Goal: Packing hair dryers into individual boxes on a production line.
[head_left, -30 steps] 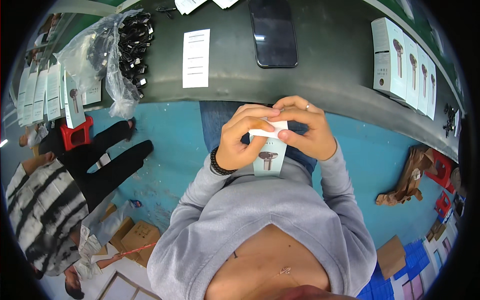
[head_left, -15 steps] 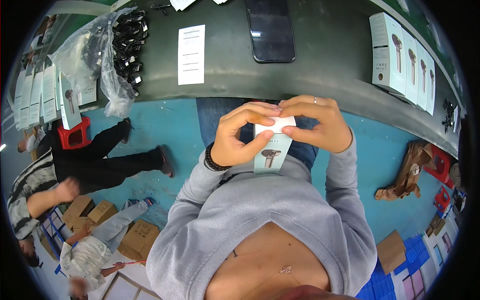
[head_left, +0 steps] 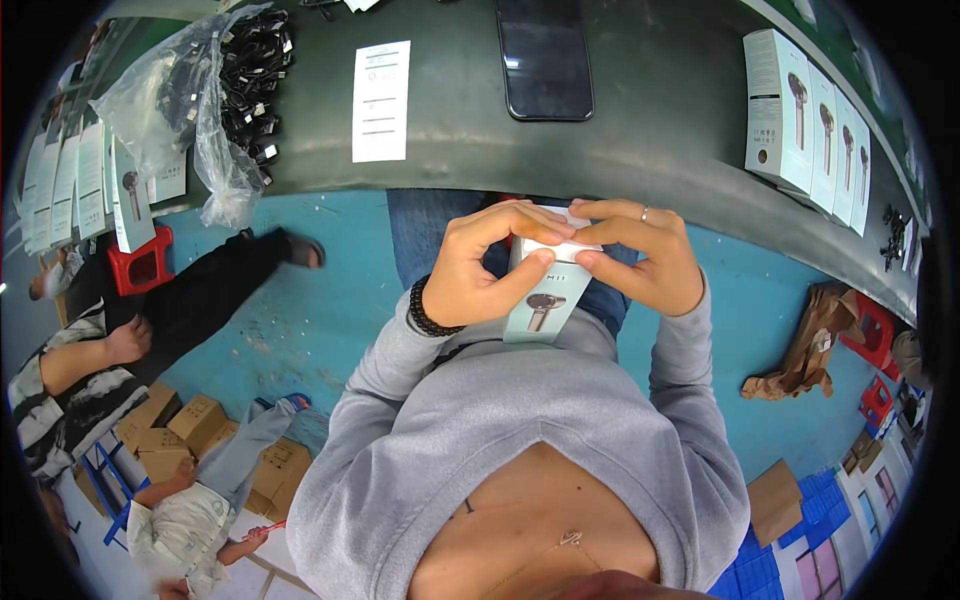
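Observation:
Between my hands, in front of my waist, a slim pale-green and white carton [head_left: 542, 312] stands upright with a picture of a dark handheld device on its front. My left hand [head_left: 485, 265] grips the carton's left upper edge, its thumb on the front top edge and its fingers curled over the top. From the other side my right hand [head_left: 648, 258] holds the same end, thumb at the front corner and fingers bent across the top. The fingertips of both hands meet over the white top flap [head_left: 562, 250], which they partly hide.
The dark table [head_left: 440, 130] beyond holds a printed sheet [head_left: 381, 100], a black phone [head_left: 545, 60], a plastic bag [head_left: 215, 150] with bundled black cables [head_left: 252, 90], and cartons in rows at left [head_left: 90, 180] and right [head_left: 790, 120]. Two people [head_left: 80, 370] are to the left.
My fingers have shifted over the carton's top, and the white flap is now more covered. The person at the left has moved a leg and an arm. The view has shifted slightly.

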The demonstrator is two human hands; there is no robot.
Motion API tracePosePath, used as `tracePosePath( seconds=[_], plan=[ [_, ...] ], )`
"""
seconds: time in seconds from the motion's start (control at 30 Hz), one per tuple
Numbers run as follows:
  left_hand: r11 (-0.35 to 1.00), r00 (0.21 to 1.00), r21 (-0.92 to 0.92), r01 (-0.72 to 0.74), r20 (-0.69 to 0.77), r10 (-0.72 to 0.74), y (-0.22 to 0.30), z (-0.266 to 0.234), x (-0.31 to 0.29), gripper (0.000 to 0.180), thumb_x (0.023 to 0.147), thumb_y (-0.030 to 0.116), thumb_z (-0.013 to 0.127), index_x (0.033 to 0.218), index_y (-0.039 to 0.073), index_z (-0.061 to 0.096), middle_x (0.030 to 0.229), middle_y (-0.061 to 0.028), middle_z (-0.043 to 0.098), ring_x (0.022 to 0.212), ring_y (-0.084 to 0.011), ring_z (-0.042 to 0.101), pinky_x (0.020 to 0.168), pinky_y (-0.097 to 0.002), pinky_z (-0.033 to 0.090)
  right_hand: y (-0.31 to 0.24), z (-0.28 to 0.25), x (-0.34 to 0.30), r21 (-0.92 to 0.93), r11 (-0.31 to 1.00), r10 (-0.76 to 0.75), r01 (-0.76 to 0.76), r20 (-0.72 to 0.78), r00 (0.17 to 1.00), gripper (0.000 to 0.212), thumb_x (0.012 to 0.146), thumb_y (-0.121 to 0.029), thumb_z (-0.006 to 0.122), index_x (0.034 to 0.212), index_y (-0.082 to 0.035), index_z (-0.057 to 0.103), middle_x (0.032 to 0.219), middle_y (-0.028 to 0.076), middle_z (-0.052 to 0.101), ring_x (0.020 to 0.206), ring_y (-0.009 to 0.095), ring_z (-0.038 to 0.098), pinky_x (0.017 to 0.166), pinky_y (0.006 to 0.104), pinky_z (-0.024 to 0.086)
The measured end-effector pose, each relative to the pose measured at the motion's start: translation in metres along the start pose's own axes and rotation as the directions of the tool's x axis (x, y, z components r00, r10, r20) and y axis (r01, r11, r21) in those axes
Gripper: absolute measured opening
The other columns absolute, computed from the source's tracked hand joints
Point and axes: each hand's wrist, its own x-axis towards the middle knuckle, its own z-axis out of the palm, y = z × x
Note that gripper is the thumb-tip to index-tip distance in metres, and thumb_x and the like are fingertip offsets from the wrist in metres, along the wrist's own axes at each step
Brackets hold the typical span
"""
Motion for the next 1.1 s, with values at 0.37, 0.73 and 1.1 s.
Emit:
tracePosePath(
  seconds=[0.37, 0.73, 1.1],
  plan=[
    [0.998, 1.000, 0.059, -0.008, 0.007, 0.007, 0.011, -0.003, 0.002, 0.013, 0.076, -0.005, 0.058, 0.088, -0.002, 0.059, 0.099, -0.0179, 0.064, 0.098, -0.0279, 0.060, 0.089, -0.0402, 0.045, -0.003, 0.002, 0.001, 0.039, 0.999, 0.007, -0.006, -0.020, 1.000, 0.016, 0.073, -0.008, 0.068, 0.087, 0.000, 0.067, 0.100, 0.018, 0.065, 0.087, 0.028, 0.066, 0.073, 0.0310, 0.052],
    [0.983, 0.989, 0.112, -0.145, 0.033, 0.142, 0.010, -0.002, -0.002, 0.016, 0.071, -0.005, 0.063, 0.086, -0.002, 0.059, 0.099, -0.0176, 0.063, 0.098, -0.0304, 0.060, 0.090, -0.0407, 0.044, -0.003, 0.006, -0.004, 0.085, 0.996, -0.020, 0.023, -0.039, 0.999, 0.020, 0.068, -0.009, 0.072, 0.086, 0.000, 0.067, 0.100, 0.016, 0.064, 0.094, 0.027, 0.064, 0.077, 0.0309, 0.051],
    [0.990, 0.994, 0.092, -0.104, -0.030, 0.107, 0.007, 0.000, -0.002, 0.014, 0.073, -0.004, 0.061, 0.087, -0.002, 0.063, 0.095, -0.0151, 0.066, 0.095, -0.0277, 0.062, 0.087, -0.0366, 0.047, -0.002, 0.004, 0.001, 0.051, 0.999, -0.019, 0.019, -0.016, 1.000, 0.019, 0.068, -0.007, 0.073, 0.085, 0.000, 0.068, 0.098, 0.015, 0.065, 0.088, 0.026, 0.066, 0.073, 0.0298, 0.052]
  ],
)
